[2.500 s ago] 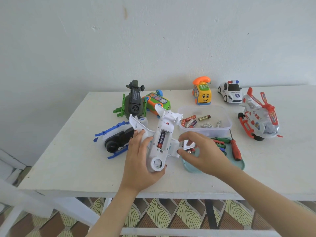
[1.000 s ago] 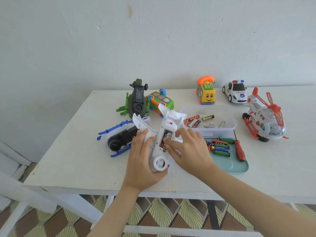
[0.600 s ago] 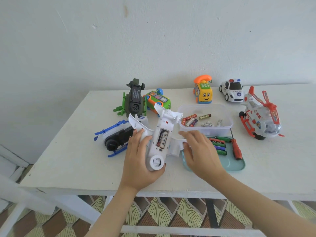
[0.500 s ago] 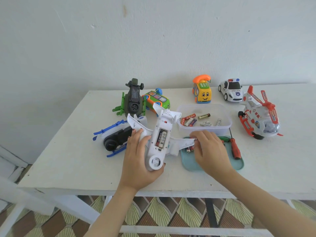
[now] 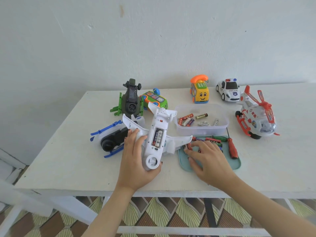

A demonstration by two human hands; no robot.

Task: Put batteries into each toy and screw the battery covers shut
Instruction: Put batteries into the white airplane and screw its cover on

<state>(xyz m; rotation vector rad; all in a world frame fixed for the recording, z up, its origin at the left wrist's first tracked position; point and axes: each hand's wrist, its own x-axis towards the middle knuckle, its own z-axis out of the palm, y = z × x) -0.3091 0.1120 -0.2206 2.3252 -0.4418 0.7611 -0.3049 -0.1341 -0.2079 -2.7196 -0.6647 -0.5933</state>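
A white toy airplane [image 5: 158, 117] lies belly up near the table's front edge. Its battery bay [image 5: 157, 138] is uncovered and has batteries in it. My left hand [image 5: 135, 165] grips the airplane's nose and left side. My right hand [image 5: 208, 159] reaches over the teal tray [image 5: 234, 165], and its fingertips touch the loose batteries [image 5: 188, 145] at the tray's left end. Whether it pinches one I cannot make out. A red screwdriver [image 5: 232, 148] and a green one [image 5: 217, 138] also lie on the tray. The battery cover is not visible.
A clear tub [image 5: 201, 130] of batteries stands behind the tray. Around it are a blue-white helicopter [image 5: 111, 139], a green helicopter [image 5: 130, 103], a green phone toy [image 5: 153, 99], a yellow phone car [image 5: 200, 93], a police car [image 5: 228, 90] and an orange-white helicopter [image 5: 254, 113].
My right hand left the airplane's battery bay and moved right onto the tray's batteries. My left hand kept its hold on the airplane.
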